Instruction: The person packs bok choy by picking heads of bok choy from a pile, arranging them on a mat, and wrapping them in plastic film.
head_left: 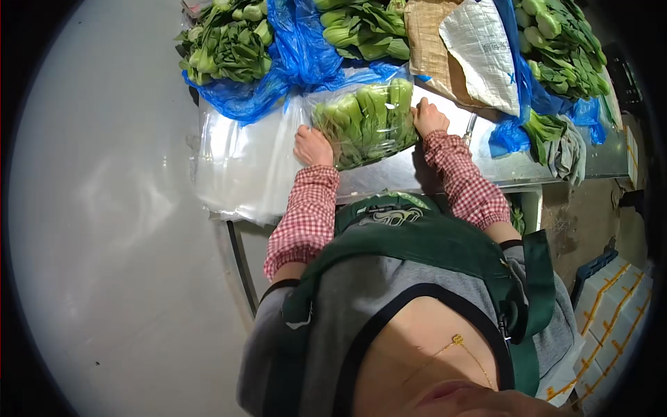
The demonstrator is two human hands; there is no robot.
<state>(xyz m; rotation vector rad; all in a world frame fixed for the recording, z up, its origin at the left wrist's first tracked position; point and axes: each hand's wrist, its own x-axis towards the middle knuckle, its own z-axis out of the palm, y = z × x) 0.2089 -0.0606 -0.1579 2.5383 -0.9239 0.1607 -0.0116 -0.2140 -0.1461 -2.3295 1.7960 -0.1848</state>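
Note:
A clear plastic bag packed with green bok choy (366, 121) lies on the metal table between my hands. My left hand (313, 146) is closed at the bag's left edge, its fingers curled on the plastic. On the other side, my right hand (430, 117) is closed with bent fingers at the bag's right edge. To the left of the bag, a flat stack of clear plastic bags (243, 167) covers the table. Beside my right hand lies a thin metal tool (470, 128).
Blue plastic with piled bok choy (233, 45) is at the back left, and more bok choy (365, 28) at the back middle. Brown and white sacks (479, 55) lie behind my right hand. A grey cloth (567, 151) hangs at the right edge. White taped boxes (611, 326) stand lower right.

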